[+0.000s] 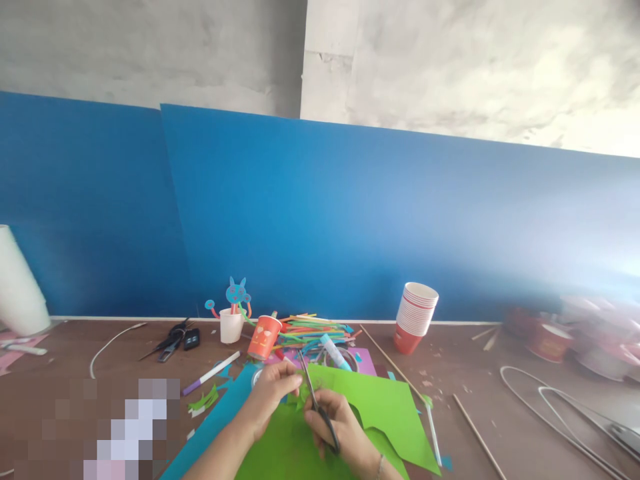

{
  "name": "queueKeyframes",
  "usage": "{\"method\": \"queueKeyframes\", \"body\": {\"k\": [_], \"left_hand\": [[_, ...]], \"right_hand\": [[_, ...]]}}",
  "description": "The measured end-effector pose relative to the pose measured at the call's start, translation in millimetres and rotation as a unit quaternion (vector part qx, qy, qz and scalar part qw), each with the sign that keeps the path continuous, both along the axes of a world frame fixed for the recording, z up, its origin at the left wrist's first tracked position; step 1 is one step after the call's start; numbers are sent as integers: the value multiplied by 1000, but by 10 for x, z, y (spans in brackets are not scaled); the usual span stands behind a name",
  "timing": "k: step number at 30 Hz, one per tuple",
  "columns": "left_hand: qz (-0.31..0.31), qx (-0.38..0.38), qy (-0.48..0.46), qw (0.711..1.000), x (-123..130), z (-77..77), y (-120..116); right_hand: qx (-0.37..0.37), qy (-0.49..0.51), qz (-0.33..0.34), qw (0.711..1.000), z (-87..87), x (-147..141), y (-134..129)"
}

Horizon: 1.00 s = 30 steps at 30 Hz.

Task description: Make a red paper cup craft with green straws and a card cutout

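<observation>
My right hand (343,427) is wrapped round the dark handles of a pair of scissors (309,381), whose blades point up and away from me. Beside the blades, my left hand (273,393) pinches a small piece of green paper (299,402); its outline is partly hidden by the fingers. Under both hands lie bright green sheets (395,413), one with a wavy cut edge. A blue sheet (213,427) sticks out beneath them on the left. Just past my fingers are a glue stick (335,352) and a roll of tape (353,360).
An orange paper cup (264,337) and a white cup (231,325) with a blue paper figure stand at the back. Coloured sticks (315,330) lie beside them. Stacked paper cups (416,317) stand further right. A marker (211,373), keys (191,339) and a white cable (545,393) are on the table.
</observation>
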<state>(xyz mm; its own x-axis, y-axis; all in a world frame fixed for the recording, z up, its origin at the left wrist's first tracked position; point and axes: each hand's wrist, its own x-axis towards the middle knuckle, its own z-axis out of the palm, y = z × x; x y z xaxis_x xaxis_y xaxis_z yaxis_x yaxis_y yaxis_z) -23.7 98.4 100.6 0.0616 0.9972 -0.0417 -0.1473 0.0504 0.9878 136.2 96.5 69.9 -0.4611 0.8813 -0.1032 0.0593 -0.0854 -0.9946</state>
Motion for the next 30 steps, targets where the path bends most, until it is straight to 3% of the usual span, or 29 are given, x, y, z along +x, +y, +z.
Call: {"method": "queueKeyframes", "body": {"k": [10, 30], "left_hand": [[-2, 1, 6, 1000, -7, 27, 3], [16, -38, -66, 997, 77, -13, -19]], "right_hand": [[-8, 6, 5, 1000, -8, -2, 29], [-3, 26, -1, 1000, 38, -3, -27]]}}
